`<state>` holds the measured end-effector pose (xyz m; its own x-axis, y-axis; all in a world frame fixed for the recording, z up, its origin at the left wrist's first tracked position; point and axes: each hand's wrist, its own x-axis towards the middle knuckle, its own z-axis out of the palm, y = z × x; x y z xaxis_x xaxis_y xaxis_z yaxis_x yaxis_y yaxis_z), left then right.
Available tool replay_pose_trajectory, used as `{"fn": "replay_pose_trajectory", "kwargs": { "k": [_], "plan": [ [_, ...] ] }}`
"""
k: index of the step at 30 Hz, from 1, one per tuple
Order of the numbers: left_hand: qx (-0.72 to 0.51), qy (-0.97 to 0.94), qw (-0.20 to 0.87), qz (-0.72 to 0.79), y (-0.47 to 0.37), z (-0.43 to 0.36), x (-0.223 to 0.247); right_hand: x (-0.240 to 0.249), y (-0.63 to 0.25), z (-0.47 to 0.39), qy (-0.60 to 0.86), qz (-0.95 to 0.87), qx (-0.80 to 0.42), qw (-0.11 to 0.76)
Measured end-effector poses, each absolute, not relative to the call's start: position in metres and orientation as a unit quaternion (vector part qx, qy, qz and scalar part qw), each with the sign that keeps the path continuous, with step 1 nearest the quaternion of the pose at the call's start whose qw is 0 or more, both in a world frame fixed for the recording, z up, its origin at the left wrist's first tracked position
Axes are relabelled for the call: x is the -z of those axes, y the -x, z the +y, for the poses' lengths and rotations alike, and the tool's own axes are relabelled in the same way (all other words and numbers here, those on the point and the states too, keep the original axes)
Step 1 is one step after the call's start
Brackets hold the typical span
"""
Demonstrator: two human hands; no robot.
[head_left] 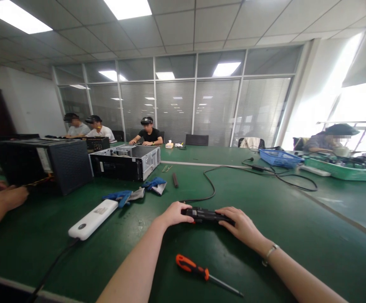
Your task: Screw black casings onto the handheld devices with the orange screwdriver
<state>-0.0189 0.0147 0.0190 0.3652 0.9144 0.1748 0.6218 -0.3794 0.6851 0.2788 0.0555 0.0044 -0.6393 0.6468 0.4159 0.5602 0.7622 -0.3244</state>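
So the black device point(205, 215) is on the green surface point(265, 252), dead center, left hand point(177, 213) pinching its 9 o'clock end, right hand point(238, 223) curled over the 3 o'clock end. Orange screwdriver point(206, 274) lies at 6 o'clock, white power strip point(94, 219) around 9.
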Motion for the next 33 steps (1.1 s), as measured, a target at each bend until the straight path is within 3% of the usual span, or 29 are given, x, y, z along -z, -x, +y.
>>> {"fn": "replay_pose_trajectory", "kwargs": {
  "k": [14, 23, 33],
  "plan": [
    [-0.258, -0.763, 0.213, 0.553, 0.011, 0.01, -0.023, -0.005, -0.284, 0.06, 0.332, -0.919, -0.055, 0.208],
    [-0.346, -0.745, 0.326, 0.468, 0.015, 0.014, -0.016, -0.006, -0.288, 0.058, 0.338, -0.913, -0.079, 0.215],
    [-0.354, -0.74, 0.311, 0.48, 0.017, 0.021, -0.01, -0.011, -0.289, 0.058, 0.367, -0.9, -0.122, 0.2]
  ]
}}
